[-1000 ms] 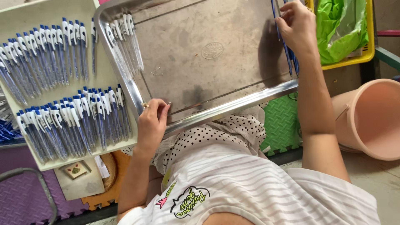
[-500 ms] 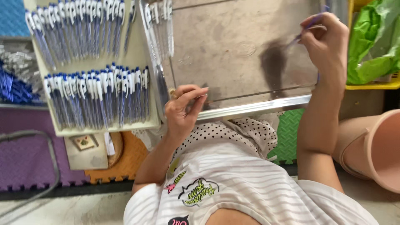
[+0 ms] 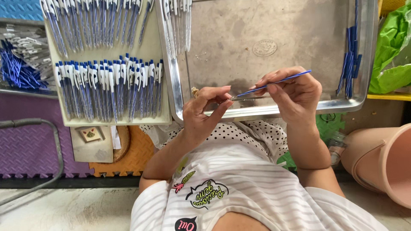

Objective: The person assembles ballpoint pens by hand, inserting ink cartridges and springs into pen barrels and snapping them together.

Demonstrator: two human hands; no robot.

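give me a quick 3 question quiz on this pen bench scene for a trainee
1. True or false: the right hand holds a thin blue refill.
2. Which holds the rows of finished blue and white pens? A the metal tray; B the cream tray; C the pink bucket.
3. Fill in: the left hand pinches a small metal ____ at the refill's tip.

Key
1. True.
2. B. The metal tray holds only loose parts along its sides.
3. Spring, as far as its coiled look tells.
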